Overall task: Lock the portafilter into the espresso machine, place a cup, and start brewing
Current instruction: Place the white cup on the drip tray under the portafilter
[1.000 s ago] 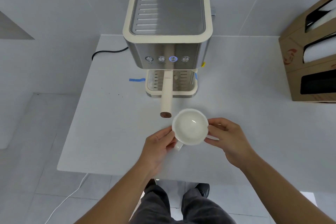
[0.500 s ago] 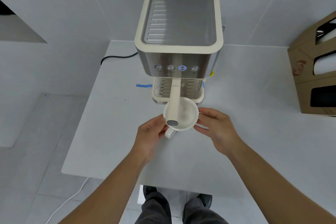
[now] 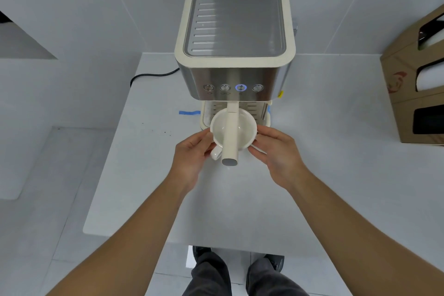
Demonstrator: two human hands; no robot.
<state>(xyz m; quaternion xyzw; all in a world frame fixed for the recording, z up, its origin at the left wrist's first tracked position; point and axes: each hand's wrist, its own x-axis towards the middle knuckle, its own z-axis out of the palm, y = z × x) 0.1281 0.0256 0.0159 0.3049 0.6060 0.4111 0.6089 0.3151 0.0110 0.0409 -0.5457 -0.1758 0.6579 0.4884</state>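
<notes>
A cream and steel espresso machine (image 3: 235,38) stands at the back of the white table (image 3: 312,175). Its third front button (image 3: 240,87) glows blue. The portafilter sits in the machine, and its cream handle (image 3: 231,137) points straight toward me. A white cup (image 3: 246,131) is under that handle, at the front edge of the drip tray (image 3: 206,115). My left hand (image 3: 192,154) holds the cup's left side by its handle. My right hand (image 3: 276,151) holds the cup's right side. The portafilter handle hides the cup's middle.
A cardboard box (image 3: 413,94) with cut-out openings stands at the right edge of the table. A black power cord (image 3: 149,76) runs off the back left. Blue tape (image 3: 189,112) marks the table left of the machine. My legs and shoes show below the near table edge.
Both hands have carried the cup away from me, from the open table in front of the handle tip to under the handle at the drip tray. The camera also moved closer.
</notes>
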